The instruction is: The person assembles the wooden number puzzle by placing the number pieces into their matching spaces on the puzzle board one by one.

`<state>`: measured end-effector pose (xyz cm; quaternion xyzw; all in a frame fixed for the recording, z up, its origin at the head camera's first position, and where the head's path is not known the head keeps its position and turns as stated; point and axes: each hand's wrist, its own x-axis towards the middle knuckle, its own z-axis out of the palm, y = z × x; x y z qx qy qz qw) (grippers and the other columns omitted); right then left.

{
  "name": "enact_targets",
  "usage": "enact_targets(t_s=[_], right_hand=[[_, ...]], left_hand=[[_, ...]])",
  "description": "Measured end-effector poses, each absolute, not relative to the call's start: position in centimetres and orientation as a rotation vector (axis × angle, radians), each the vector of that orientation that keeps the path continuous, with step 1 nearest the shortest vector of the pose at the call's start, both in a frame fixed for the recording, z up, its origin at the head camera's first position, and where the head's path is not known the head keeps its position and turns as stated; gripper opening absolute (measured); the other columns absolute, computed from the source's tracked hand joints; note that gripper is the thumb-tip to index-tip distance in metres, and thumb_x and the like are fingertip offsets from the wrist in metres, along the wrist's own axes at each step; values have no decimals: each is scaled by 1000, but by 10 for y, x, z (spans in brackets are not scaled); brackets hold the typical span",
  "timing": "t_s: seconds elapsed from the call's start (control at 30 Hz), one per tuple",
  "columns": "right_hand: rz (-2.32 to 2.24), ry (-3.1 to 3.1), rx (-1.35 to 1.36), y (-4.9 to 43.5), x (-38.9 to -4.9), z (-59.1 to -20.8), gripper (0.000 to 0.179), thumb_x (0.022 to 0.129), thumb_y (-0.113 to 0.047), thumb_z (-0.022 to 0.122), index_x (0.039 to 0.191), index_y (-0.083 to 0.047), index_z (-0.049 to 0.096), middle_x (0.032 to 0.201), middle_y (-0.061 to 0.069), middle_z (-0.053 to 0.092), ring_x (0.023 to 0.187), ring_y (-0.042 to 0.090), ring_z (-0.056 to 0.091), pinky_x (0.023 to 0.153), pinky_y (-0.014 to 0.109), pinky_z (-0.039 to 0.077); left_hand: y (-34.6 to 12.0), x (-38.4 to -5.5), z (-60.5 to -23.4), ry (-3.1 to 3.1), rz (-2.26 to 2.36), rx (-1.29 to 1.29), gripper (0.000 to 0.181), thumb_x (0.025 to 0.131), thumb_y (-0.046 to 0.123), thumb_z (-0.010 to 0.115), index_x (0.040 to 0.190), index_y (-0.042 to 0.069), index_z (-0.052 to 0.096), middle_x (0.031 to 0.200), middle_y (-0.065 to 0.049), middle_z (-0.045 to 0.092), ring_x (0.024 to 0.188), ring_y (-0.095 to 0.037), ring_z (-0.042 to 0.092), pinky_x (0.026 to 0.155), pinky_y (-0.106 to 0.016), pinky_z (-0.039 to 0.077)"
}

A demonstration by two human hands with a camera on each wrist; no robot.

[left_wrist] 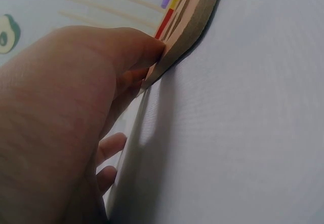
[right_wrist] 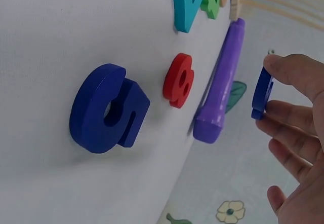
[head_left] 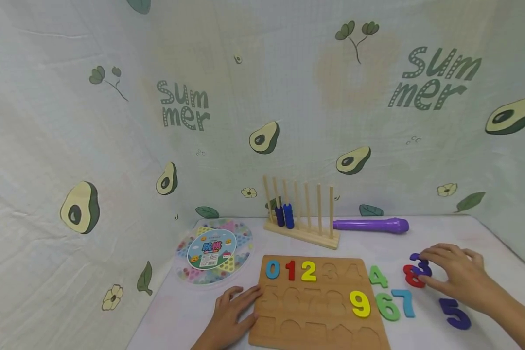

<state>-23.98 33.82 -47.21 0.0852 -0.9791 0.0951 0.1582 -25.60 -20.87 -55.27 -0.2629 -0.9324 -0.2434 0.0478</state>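
Observation:
My right hand pinches a dark blue number 3 between thumb and fingertips, held up over the red number 8, which it partly covers in the head view. In the right wrist view the 3 is seen nearly edge-on, away from the table. A dark blue number 5 lies below that hand. My left hand rests beside the wooden number board, its thumb and fingertips touching the left edge. The board has blue 0, red 1 and yellow 2 in its top row; a yellow 9 lies on its right side.
Green 4, green 6 and light blue 7 lie right of the board. Behind stand a wooden peg rack with blue beads and a purple microphone-shaped toy. A round Chinese checkers set lies back left.

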Motion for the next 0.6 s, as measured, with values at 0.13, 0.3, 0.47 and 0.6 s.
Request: enact_targets(t_s=[0.13,0.3,0.47,0.6], right_hand=[[268,-2807,267,330,-240,-467,55,69,-31,90,111,-1,71,116,26,64,116,48,41,91,76,17],[285,-2820,297,320,-242,-466,55,71,-33,89,112,-1,71,117,25,64,117,47,41,92,75,17],[298,-2800,324,315,-246,-465,54,70,-32,90,111,-2,71,116,24,64,116,47,40,92,75,17],[291,-2780,355,306,-251,-462,52,71,-32,90,110,-4,72,115,23,65,117,46,41,93,75,18]], left_hand=[[-209,-255,-553,-2833,-734,-808,48,99,47,56,145,33,54,151,15,47,132,-28,36,97,-60,27],[-208,-255,-550,-2826,-731,-808,48,98,46,58,145,33,54,150,14,48,132,-28,37,96,-60,27],[-207,-255,-549,-2822,-740,-815,48,99,46,57,145,32,54,150,14,48,132,-29,37,96,-60,27],[-207,-254,-549,-2814,-739,-808,48,99,46,57,145,31,55,150,13,48,132,-30,37,96,-61,27]])
